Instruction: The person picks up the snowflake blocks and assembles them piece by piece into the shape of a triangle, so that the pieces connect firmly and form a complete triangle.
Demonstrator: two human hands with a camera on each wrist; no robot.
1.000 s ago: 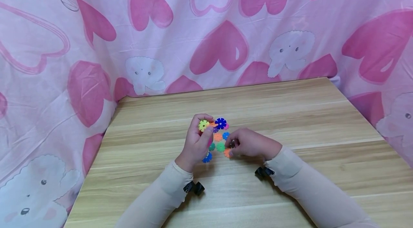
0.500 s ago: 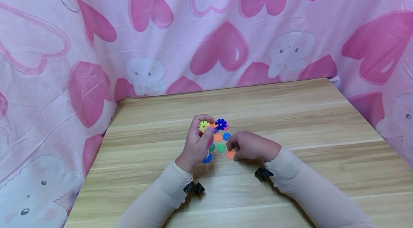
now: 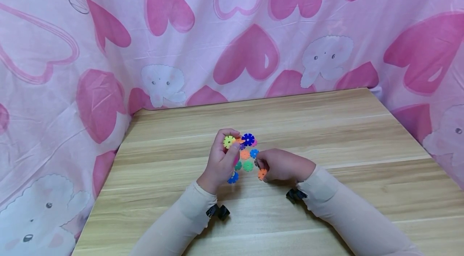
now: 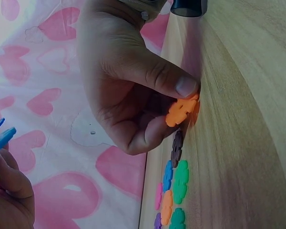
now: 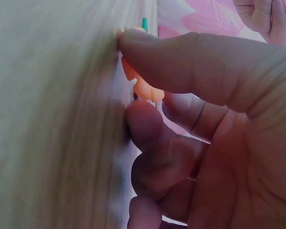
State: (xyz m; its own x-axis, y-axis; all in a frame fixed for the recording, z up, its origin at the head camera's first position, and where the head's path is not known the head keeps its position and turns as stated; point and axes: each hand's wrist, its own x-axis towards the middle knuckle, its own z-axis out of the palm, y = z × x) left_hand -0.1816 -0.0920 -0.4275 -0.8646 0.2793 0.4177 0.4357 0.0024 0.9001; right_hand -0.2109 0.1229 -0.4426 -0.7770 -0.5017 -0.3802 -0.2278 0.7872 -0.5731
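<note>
In the head view my left hand holds a cluster of joined plastic snowflake discs above the table. A yellow disc, a dark blue disc and a lower blue disc show around its fingers; the palm hides part of the cluster. Low at the tabletop, my right hand pinches an orange snowflake disc between thumb and finger. The left wrist view shows that orange disc tilted under the thumb. Beside the fingertips lies a dark brown disc.
Several loose discs lie between the hands on the wooden table, among them a green disc, an orange one and a smaller-looking blue one. A pink heart-patterned curtain hangs behind the table and at both sides.
My right hand has drawn the orange disc slightly right, away from the green disc, and its face has turned a little. The left hand and its cluster have stayed nearly still.
</note>
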